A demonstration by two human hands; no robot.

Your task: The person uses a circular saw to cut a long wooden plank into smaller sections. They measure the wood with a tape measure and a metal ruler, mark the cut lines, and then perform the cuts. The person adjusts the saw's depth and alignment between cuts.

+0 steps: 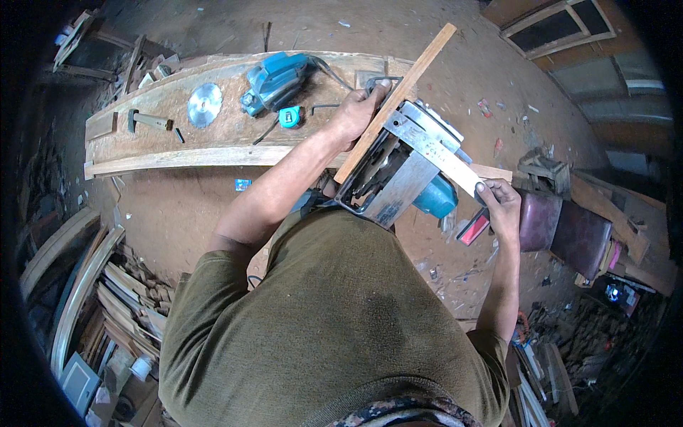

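A circular saw (435, 199) with a teal motor housing lies tipped over in front of my body, its metal base plate (405, 188) facing up. A long, narrow wooden strip (420, 62) rests at a slant along the far-left edge of that base. My left hand (361, 112) is closed round the strip at mid-length; some of its fingers are hidden. At the right, my right hand (502, 203) pinches the end of a flat metal bar (445, 158) between thumb and fingers. This bar lies across the saw's base and reaches the strip.
On the wooden workbench (213, 158) lie a teal power planer (277, 82), a round saw blade (205, 105), a hammer (151, 121) and a tape measure (289, 117). Wood offcuts (128, 306) pile up at lower left. A dark red padded seat (562, 231) stands at right.
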